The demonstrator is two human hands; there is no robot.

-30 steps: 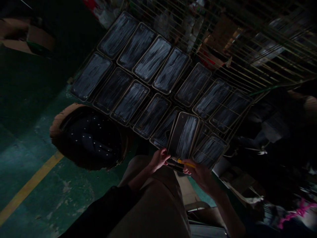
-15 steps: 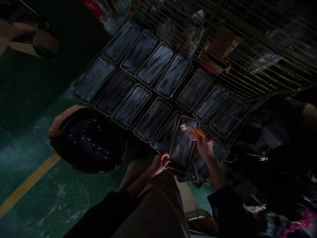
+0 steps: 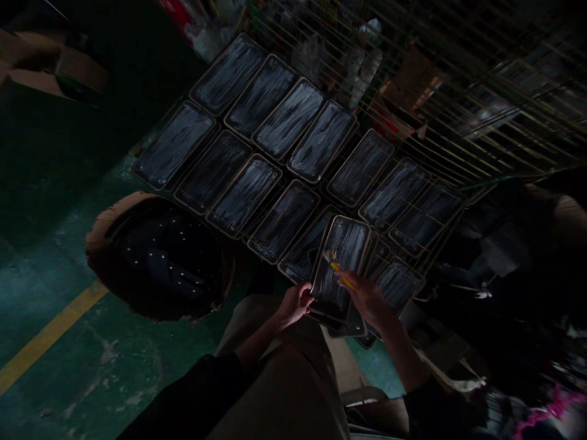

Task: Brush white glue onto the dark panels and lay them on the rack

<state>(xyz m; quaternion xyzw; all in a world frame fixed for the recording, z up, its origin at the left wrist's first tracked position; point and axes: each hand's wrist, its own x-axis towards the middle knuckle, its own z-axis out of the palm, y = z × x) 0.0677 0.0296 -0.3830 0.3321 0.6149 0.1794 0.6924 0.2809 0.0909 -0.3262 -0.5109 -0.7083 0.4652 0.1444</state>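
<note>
My left hand (image 3: 296, 302) grips the lower left edge of a dark rectangular panel (image 3: 351, 241) streaked with white. The panel tops a small stack held above my lap. My right hand (image 3: 364, 296) holds a small yellow-handled brush (image 3: 337, 267), its bristles resting on the middle of the panel. Several similar white-streaked panels (image 3: 288, 119) lie in rows on a wire rack (image 3: 463, 131) just beyond the stack.
A round tub (image 3: 156, 253) of dark contents with pale specks stands on the green floor to the left. A yellow line (image 3: 50, 333) crosses the floor. Cardboard boxes (image 3: 59, 67) sit at the far left. Dark clutter and something pink (image 3: 550, 403) lie at the right.
My right hand has drawn the brush from the panel's top end back down to its middle. One second ago the hand was at the panel's bottom edge. My left hand has stayed put.
</note>
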